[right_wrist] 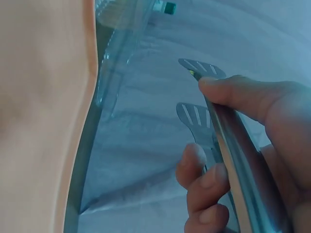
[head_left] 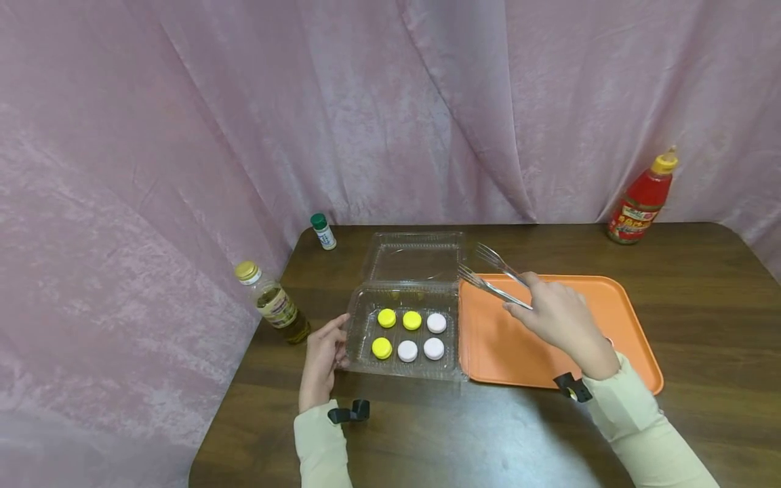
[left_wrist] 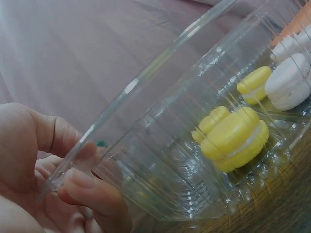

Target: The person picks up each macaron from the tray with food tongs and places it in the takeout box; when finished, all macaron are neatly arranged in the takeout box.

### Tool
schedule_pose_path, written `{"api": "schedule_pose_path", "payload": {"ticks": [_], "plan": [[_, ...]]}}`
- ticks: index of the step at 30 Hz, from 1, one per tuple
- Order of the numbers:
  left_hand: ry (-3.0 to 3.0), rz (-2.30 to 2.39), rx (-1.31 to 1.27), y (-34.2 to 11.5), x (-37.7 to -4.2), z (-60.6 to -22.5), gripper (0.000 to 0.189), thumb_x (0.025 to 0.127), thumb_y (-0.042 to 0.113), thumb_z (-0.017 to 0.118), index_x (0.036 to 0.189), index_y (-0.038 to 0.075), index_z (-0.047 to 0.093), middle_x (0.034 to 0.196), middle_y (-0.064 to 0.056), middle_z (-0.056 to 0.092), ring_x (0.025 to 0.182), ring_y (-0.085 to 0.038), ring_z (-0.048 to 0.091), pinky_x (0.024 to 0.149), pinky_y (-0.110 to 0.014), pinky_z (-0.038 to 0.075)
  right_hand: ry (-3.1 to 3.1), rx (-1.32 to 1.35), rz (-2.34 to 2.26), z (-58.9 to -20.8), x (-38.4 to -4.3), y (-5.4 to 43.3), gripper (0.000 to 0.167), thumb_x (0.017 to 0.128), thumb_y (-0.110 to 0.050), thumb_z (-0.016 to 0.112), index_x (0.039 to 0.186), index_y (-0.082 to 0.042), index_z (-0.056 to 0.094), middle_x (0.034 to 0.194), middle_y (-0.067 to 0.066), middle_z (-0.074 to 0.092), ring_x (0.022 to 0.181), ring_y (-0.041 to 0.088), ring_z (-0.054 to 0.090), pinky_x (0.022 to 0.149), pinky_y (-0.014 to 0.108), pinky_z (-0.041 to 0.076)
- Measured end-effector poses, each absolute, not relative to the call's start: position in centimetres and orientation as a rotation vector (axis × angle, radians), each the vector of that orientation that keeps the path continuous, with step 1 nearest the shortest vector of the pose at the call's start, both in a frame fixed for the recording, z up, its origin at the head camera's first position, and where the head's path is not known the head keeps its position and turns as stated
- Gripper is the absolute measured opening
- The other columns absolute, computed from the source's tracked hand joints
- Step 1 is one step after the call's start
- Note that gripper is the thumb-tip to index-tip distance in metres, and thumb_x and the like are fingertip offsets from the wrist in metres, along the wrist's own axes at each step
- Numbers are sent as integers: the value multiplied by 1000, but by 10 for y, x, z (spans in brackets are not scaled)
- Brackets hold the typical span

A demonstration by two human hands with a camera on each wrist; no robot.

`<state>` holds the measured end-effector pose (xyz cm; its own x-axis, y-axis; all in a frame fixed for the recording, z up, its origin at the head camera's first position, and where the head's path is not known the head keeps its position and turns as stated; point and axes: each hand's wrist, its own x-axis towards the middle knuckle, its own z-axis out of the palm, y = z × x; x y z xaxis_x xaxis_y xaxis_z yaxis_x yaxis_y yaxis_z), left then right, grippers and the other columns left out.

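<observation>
A clear plastic container (head_left: 399,368) stands on the table with its lid (head_left: 416,261) folded back behind it. Inside sit three yellow macarons (head_left: 382,348) and three white macarons (head_left: 434,349). At the container's left side, my left hand (head_left: 323,356) pinches its rim between thumb and fingers, as the left wrist view shows close up. My right hand (head_left: 561,318) grips metal tongs (head_left: 503,295) over the orange tray (head_left: 500,356). Their slotted ends are spread apart near the container's back right corner, with nothing between them.
An oil bottle (head_left: 282,310) stands left of my left hand. A green-capped shaker (head_left: 325,236) is at the back left, a red sauce bottle (head_left: 641,203) at the back right. Behind the wooden table (head_left: 439,434) hangs a pink curtain (head_left: 390,122). My right wrist partly covers the tray.
</observation>
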<state>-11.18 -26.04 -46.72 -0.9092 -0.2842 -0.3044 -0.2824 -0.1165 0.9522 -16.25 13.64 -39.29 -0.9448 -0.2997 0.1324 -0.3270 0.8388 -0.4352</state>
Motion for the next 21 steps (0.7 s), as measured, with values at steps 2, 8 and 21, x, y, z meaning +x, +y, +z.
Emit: {"api": "schedule_pose_path", "payload": {"ticks": [2,8,21], "plan": [[-2094,-2246,671,-261,-112,-467,53,91,-1,46,142,2,57,57,3,34,48,-9,30,46,-25,34,-2956,460,754,-394,-164,142,58,91,-35,71,128,6,53,64,3,52,53,21,49,46,38,37],[-2094,-2250,676,-260,-112,-466,53,90,-1,46,142,3,56,58,3,35,48,-10,31,46,-25,34,-2911,361,826,-396,-170,160,55,90,-33,72,122,7,53,66,4,54,54,21,51,46,37,38],[-2104,-2232,668,-261,-113,-467,52,91,-1,46,141,2,58,56,3,36,47,-9,31,45,-23,34,-2850,189,814,-407,-166,196,58,89,-38,73,122,4,50,72,1,60,65,27,59,51,46,40]]}}
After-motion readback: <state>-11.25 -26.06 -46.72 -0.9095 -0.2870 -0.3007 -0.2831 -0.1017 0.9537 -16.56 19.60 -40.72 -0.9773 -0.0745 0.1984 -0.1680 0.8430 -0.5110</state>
